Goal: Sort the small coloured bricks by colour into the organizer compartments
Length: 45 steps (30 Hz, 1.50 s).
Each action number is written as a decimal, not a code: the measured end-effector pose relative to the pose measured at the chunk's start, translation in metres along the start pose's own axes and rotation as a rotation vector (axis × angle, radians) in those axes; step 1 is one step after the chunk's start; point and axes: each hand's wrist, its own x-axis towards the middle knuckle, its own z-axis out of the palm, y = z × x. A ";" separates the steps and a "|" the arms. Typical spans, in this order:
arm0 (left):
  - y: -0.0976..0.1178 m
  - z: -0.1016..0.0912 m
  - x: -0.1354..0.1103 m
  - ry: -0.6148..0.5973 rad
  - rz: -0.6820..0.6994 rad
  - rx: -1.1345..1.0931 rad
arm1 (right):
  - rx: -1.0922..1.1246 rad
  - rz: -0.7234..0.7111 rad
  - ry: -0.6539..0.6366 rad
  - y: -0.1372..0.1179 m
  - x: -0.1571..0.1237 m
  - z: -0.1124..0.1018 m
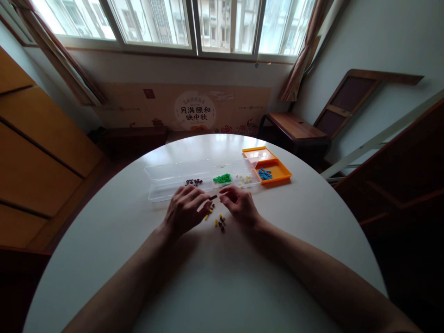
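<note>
My left hand (185, 210) rests on the white round table (208, 277), its fingers pinched on a small dark piece (213, 197). My right hand (239, 203) lies just to the right, fingers curled close to that same piece; I cannot see whether they hold anything. Between and below the hands lies a loose scatter of small yellow and dark pieces (218, 219). Just beyond the hands stands a long clear compartment box (163, 178) with dark pieces (193, 182), green pieces (222, 178) and pale pieces (243, 178) in separate compartments.
An orange tray (277, 173) with blue pieces (264, 174) sits at the box's right end. Beyond the table are a window, a printed cardboard panel, a dark wooden bench and a folded table at the right. Wooden cabinets stand at the left.
</note>
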 end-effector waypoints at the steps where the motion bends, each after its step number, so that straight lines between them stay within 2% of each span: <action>1: -0.003 0.001 -0.002 0.029 -0.059 0.020 | -0.017 -0.018 -0.023 0.001 0.001 -0.003; 4: -0.013 0.004 -0.006 0.125 -0.298 0.091 | -0.055 -0.110 -0.189 0.003 0.004 -0.015; 7: -0.019 0.007 -0.009 0.141 -0.478 0.141 | -0.045 -0.105 -0.464 0.003 0.009 -0.027; 10: -0.021 0.008 -0.010 0.129 -0.526 0.155 | -0.049 -0.021 -0.718 0.000 0.012 -0.036; 12: -0.020 0.009 -0.010 0.146 -0.508 0.152 | -0.068 -0.028 -0.809 -0.003 0.014 -0.038; 14: -0.018 0.010 -0.009 0.159 -0.466 0.148 | -0.098 -0.075 -0.842 -0.004 0.014 -0.039; 18: -0.013 0.010 -0.006 0.168 -0.402 0.143 | -0.153 -0.172 -0.801 -0.003 0.013 -0.035; 28: -0.012 0.008 -0.005 0.179 -0.395 0.119 | -0.268 -0.297 -0.736 -0.004 0.009 -0.028; 30: -0.012 0.008 -0.004 0.193 -0.376 0.094 | -0.215 -0.246 -0.698 -0.002 0.009 -0.026; 33: -0.010 0.007 -0.002 0.182 -0.283 0.004 | -0.058 -0.096 -0.537 0.002 0.010 -0.022; 35: -0.007 0.006 -0.001 0.129 -0.182 -0.065 | 0.031 -0.019 -0.415 0.004 0.011 -0.020; 37: -0.003 0.004 0.000 0.060 -0.081 -0.112 | 0.099 0.016 -0.346 0.004 0.013 -0.018; 40: 0.003 0.003 0.001 0.005 0.027 -0.136 | 0.154 0.031 -0.303 0.003 0.014 -0.016; 45: 0.007 0.001 0.003 -0.023 0.064 -0.120 | 0.123 0.055 -0.276 0.001 0.015 -0.013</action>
